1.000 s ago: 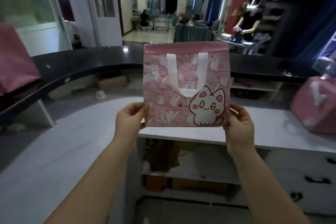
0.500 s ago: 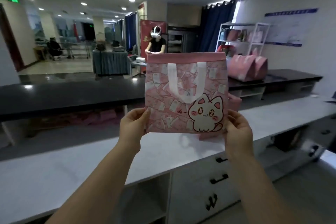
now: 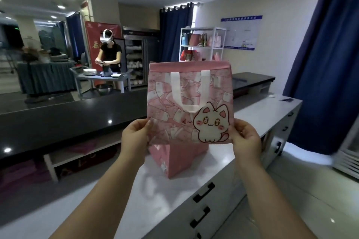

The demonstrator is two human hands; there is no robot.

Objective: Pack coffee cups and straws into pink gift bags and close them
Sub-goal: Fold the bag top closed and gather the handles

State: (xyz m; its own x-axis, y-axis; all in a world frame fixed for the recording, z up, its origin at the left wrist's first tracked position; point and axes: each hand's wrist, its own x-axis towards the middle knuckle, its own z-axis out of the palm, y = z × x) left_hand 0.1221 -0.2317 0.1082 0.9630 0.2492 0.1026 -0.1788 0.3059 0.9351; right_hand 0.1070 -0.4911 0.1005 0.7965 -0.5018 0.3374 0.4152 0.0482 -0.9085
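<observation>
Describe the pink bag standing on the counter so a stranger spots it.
Find the long white counter with black drawer handles. A pink bag stands on it, behind the flat cat-print bag held by the left hand and right hand. Only this one stands opened out, unheld.

A long white smooth-topped counter (image 3: 219, 163) runs from the near left away to the far right. On it stands a boxy pink bag of non-woven fabric (image 3: 182, 159), its base flat on the top and a small white cat print near its lower corner; only its lower part shows. Well beyond this bag, near the counter's far end, lie a small rounded white object (image 3: 271, 95) and, just right of it, a flat dark object (image 3: 287, 99), both too small to identify. Below the bag, the counter's front carries white drawers with black bar handles (image 3: 204, 192). Left of the bag a glossy black counter (image 3: 77, 114) runs alongside, higher.
</observation>
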